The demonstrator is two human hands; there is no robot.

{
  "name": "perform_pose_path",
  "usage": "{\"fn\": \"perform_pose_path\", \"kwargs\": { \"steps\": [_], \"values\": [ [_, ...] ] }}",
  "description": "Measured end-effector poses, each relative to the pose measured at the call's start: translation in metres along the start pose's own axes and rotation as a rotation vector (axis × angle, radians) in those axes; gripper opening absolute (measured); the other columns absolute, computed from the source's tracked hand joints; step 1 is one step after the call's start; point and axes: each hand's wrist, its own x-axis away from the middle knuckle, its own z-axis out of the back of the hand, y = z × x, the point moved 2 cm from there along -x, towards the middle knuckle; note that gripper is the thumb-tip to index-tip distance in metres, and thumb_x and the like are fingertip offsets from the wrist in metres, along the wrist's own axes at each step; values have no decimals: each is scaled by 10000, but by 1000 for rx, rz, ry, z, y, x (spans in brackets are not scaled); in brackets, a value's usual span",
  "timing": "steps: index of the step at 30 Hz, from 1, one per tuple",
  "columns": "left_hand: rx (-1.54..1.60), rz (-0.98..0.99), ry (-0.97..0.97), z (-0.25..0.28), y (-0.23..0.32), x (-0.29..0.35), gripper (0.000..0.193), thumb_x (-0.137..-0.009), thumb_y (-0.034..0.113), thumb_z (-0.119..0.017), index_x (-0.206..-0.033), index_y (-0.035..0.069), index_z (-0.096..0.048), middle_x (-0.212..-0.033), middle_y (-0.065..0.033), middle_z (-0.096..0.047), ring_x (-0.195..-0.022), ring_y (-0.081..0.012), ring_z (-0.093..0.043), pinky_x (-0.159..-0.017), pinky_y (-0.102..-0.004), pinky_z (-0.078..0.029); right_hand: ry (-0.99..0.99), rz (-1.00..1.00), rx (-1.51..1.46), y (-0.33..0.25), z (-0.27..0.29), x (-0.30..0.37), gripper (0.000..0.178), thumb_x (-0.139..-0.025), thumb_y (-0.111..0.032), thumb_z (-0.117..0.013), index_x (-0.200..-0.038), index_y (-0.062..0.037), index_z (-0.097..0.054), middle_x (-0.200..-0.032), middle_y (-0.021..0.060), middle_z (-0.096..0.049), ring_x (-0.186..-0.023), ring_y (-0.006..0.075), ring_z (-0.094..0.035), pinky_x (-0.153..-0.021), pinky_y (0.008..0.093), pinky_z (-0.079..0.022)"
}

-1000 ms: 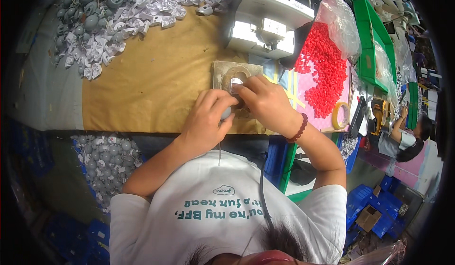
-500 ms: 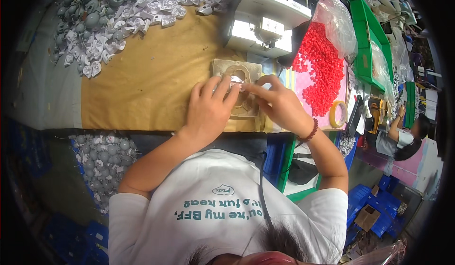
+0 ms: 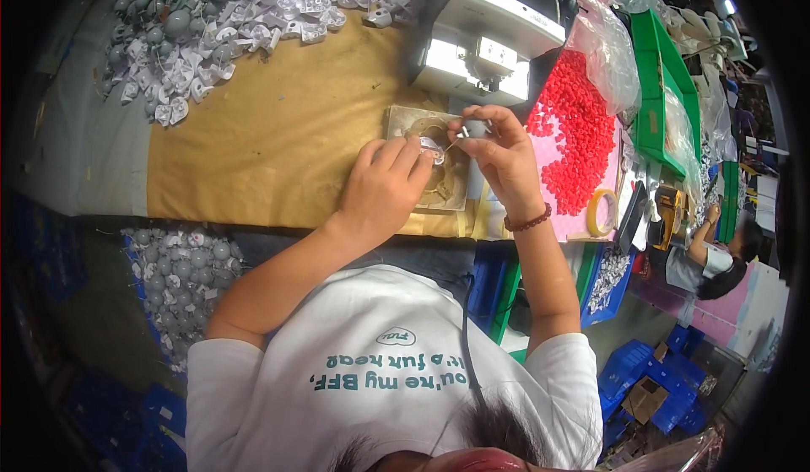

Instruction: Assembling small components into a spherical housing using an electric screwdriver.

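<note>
My right hand (image 3: 509, 158), raised above the right edge of a square fixture plate (image 3: 453, 195), pinches a small rounded grey plastic part (image 3: 475, 128) between thumb and fingers. A thin strand seems to run from that part down toward the plate. In the plate's hollow lies a small white plastic part (image 3: 434, 149), partly covered by fingertips. My left hand (image 3: 381, 183) is curled over it from the left, its fingers close together and pressing on it. What lies beneath those fingers is hidden.
Beyond the plate stands a white bench machine (image 3: 485, 59). Piles of white parts (image 3: 295, 8) and grey ball-shaped parts (image 3: 175, 23) lie far left. Red pieces (image 3: 578, 134) spread on the right, near a tape roll (image 3: 601, 212) and a green tray (image 3: 648, 92). A co-worker (image 3: 709, 261) sits far right.
My right hand has risen and turned upright from the white part, and the grey part now shows in its pinch. My left hand stays at the plate. The view has shifted slightly.
</note>
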Motion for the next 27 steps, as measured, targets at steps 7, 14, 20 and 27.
{"fn": "perform_pose_path", "kwargs": {
  "steps": [7,14,20,27],
  "values": [
    [89,-15,34,-3,-7,1,315,-748,51,-673,-1061,15,-681,-1142,-140,-644,-1083,-294,-593,-916,-427,-476,-183,-180,473,-20,-16,-9,420,-864,30,-717,-1257,3,-571,-1062,70,-669,-985,188,-683,-872,304,-564],
    [124,-3,4,1,-9,-2,311,-718,49,-710,-1026,33,-674,-1139,-123,-643,-1079,-296,-596,-910,-420,-480,-211,201,1240,-19,-28,-12,423,-778,-42,-803,-1168,-29,-640,-979,67,-619,-807,139,-584,-730,284,-498],
    [183,145,-23,3,-8,-19,351,-751,84,-722,-1090,64,-631,-1031,-73,-622,-1005,-272,-591,-849,-408,-488,-104,185,1247,-16,-32,-8,507,-768,-91,-800,-1234,-66,-602,-985,103,-599,-879,257,-586,-744,354,-513],
    [189,226,-28,-2,-6,-30,336,-748,103,-740,-1062,72,-625,-957,-73,-600,-948,-276,-573,-784,-395,-511,332,877,1361,-47,-5,-20,560,-809,-106,-776,-1302,-13,-527,-1075,141,-573,-917,244,-568,-752,341,-492]
  ]
}}
